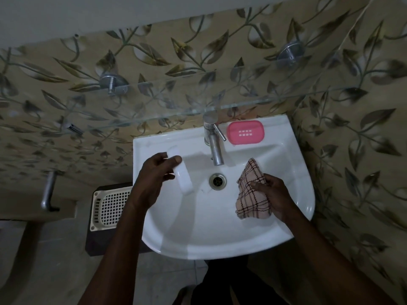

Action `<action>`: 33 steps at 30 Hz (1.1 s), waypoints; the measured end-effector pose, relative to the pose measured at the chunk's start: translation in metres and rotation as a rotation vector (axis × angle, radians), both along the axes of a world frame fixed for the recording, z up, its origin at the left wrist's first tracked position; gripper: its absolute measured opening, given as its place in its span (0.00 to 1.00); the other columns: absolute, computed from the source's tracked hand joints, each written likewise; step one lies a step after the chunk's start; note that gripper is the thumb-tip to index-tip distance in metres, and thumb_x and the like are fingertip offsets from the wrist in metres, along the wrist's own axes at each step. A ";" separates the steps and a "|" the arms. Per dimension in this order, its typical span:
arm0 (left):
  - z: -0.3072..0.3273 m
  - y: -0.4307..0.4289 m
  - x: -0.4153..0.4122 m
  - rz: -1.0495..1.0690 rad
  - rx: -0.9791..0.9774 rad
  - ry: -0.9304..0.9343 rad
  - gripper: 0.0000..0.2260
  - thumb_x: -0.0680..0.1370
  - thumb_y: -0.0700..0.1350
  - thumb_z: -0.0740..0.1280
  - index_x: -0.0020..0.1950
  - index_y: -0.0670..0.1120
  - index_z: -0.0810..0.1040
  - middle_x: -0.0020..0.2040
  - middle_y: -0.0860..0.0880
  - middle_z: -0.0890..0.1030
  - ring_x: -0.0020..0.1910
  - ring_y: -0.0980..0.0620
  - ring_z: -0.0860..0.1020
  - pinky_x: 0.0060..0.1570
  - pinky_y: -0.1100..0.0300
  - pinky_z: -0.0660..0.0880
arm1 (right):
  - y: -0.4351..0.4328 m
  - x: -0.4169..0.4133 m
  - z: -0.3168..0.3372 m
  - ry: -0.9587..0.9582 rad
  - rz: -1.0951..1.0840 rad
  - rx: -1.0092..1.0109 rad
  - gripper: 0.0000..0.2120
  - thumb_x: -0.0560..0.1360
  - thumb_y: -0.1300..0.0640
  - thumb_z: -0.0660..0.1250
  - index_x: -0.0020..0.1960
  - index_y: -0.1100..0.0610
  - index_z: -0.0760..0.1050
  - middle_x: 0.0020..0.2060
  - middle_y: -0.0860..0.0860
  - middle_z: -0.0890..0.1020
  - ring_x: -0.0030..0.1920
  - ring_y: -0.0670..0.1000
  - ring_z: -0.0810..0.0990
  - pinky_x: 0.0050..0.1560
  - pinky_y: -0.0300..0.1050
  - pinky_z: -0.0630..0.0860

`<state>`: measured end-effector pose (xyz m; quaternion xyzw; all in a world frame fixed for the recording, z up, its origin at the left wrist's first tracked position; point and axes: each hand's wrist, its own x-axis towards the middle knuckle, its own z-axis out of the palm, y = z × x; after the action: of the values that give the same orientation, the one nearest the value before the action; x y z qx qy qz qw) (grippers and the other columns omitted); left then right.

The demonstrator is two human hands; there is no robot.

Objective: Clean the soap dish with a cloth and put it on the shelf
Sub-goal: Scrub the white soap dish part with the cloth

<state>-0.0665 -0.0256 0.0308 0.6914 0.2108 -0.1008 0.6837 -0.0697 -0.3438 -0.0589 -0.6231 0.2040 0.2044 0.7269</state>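
the right hand (272, 195) grips a checked cloth (253, 192) over the right side of the sink (220, 243). the left hand (154, 175) pinches a white soap bar (182, 179) over the basin's left side. the pink soap dish (245, 132) sits on the sink's back edge, right of the tap (214, 144), below the glass shelf (176, 100).

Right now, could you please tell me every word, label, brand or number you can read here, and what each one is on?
None: no readable text shows anywhere.
Pink soap dish: only white slots, no lettering.
White piece in the left hand: blank.
Checked cloth in the right hand: pattern only.
Tap and sink: no visible marking.
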 end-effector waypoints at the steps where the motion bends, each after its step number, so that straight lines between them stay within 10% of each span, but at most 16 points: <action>1: 0.004 0.000 0.002 -0.040 0.032 -0.024 0.24 0.66 0.53 0.76 0.59 0.45 0.81 0.56 0.42 0.84 0.57 0.37 0.80 0.60 0.37 0.74 | 0.000 0.000 0.000 0.000 -0.003 0.000 0.10 0.72 0.69 0.71 0.52 0.61 0.82 0.45 0.59 0.87 0.44 0.59 0.86 0.47 0.54 0.82; 15: 0.080 -0.030 -0.004 -0.447 0.677 -0.383 0.40 0.59 0.49 0.84 0.68 0.57 0.72 0.60 0.62 0.77 0.56 0.65 0.74 0.51 0.77 0.68 | 0.000 0.003 0.005 0.008 -0.033 -0.005 0.10 0.72 0.68 0.71 0.53 0.62 0.81 0.45 0.58 0.87 0.44 0.59 0.86 0.46 0.53 0.83; 19: 0.046 -0.040 -0.005 -0.593 0.852 -0.401 0.40 0.58 0.55 0.78 0.71 0.53 0.73 0.66 0.55 0.76 0.64 0.51 0.72 0.66 0.49 0.68 | 0.006 0.004 0.011 0.005 -0.031 0.022 0.09 0.73 0.69 0.70 0.51 0.59 0.82 0.45 0.58 0.87 0.44 0.58 0.86 0.46 0.53 0.83; 23: -0.010 -0.038 -0.007 -0.407 0.424 -0.152 0.34 0.67 0.50 0.78 0.71 0.56 0.72 0.64 0.57 0.78 0.62 0.56 0.76 0.61 0.62 0.72 | 0.012 0.005 0.013 0.001 0.016 -0.007 0.09 0.74 0.68 0.69 0.51 0.59 0.82 0.49 0.61 0.86 0.49 0.62 0.85 0.52 0.58 0.81; 28: -0.050 -0.042 -0.026 0.160 -0.492 0.121 0.21 0.79 0.53 0.63 0.70 0.44 0.74 0.57 0.42 0.83 0.59 0.40 0.78 0.62 0.40 0.72 | 0.029 -0.003 0.027 -0.051 0.109 0.050 0.12 0.74 0.69 0.68 0.56 0.61 0.80 0.50 0.59 0.86 0.50 0.60 0.85 0.50 0.55 0.82; 33: -0.055 -0.056 -0.040 0.288 -0.543 0.231 0.23 0.79 0.58 0.61 0.66 0.43 0.77 0.50 0.40 0.82 0.50 0.39 0.79 0.54 0.42 0.76 | 0.047 -0.010 0.039 0.023 0.034 0.108 0.11 0.73 0.71 0.69 0.54 0.64 0.81 0.48 0.61 0.86 0.47 0.60 0.86 0.46 0.51 0.82</action>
<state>-0.1062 -0.0817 -0.0238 0.4308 0.3479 -0.1333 0.8220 -0.0797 -0.2964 -0.0195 -0.5838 0.1905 0.2347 0.7535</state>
